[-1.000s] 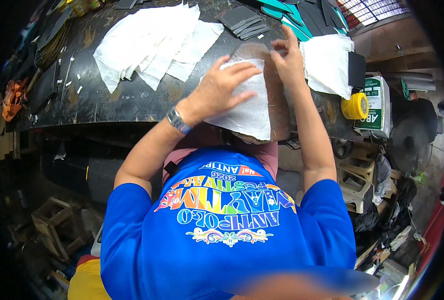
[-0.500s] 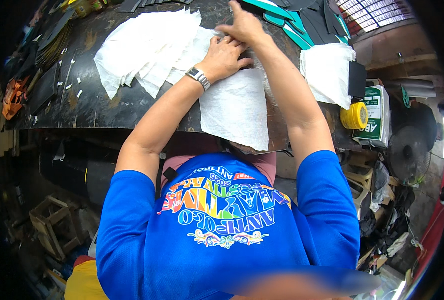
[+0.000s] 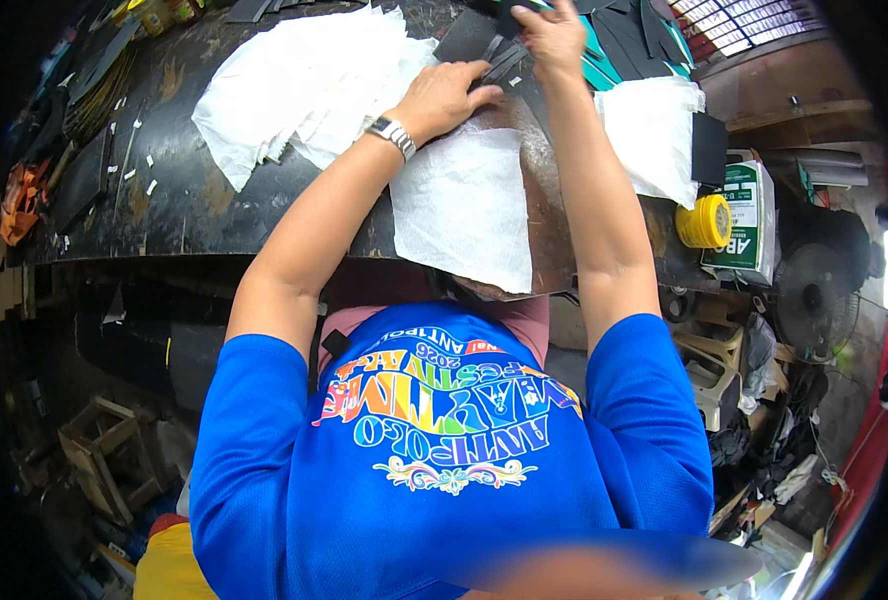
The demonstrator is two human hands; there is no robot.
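My left hand (image 3: 446,102), with a metal-banded watch on its wrist, lies on the dark table, thumb and fingers apart. Its fingertips are beside thin dark strips (image 3: 504,62). At the far edge of the view, my right hand (image 3: 556,42) pinches a black flat piece (image 3: 516,16), partly cut off by the frame. A white cloth-like sheet (image 3: 461,210) lies nearest me, below my left hand, on a brown board (image 3: 552,235). Left of my hands spreads a pile of similar white sheets (image 3: 299,85).
To the right lie another white stack (image 3: 649,135), a black block (image 3: 708,148), a yellow tub (image 3: 704,222) and a green-and-white container (image 3: 747,225). Black and teal cut pieces (image 3: 634,40) lie at the far right. A fan (image 3: 819,290) stands beyond the table.
My right hand has moved away from my left, farther out and to the right, with a black piece at its fingers. The dark strips beside my left hand now show.
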